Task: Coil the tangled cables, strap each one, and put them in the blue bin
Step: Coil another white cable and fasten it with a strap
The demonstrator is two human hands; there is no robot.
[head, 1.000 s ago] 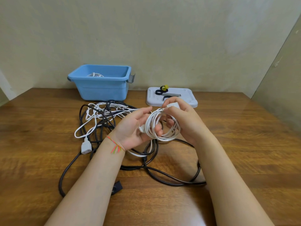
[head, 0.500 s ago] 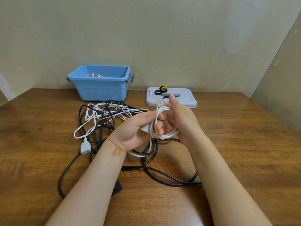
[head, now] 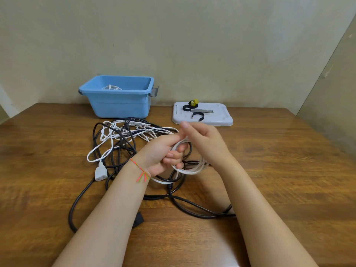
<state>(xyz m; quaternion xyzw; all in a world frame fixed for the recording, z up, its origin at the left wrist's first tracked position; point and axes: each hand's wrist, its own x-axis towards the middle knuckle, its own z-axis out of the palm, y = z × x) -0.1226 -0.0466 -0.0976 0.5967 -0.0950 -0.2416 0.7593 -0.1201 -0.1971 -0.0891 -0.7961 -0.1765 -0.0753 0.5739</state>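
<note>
My left hand (head: 161, 155) grips a small coil of white cable (head: 192, 169) above the table, its fingers curled through the loops. My right hand (head: 204, 142) pinches the same cable at the top of the coil, close against my left thumb. From the coil the white cable runs back into a tangle of white and black cables (head: 123, 135) lying on the table. The blue bin (head: 119, 105) stands at the back left with a coiled white cable (head: 111, 87) inside. Black and yellow straps (head: 192, 106) lie on a white tray (head: 221, 118).
A white plug (head: 100, 174) lies left of my left wrist. Thick black cable (head: 192, 207) loops under both forearms, with a black plug (head: 139, 218) beneath my left arm. The wooden table (head: 289, 170) meets walls behind and at the right.
My right hand has brought the cable round onto the coil and now pinches it at the top. The coil has tilted and hangs lower below my left fingers.
</note>
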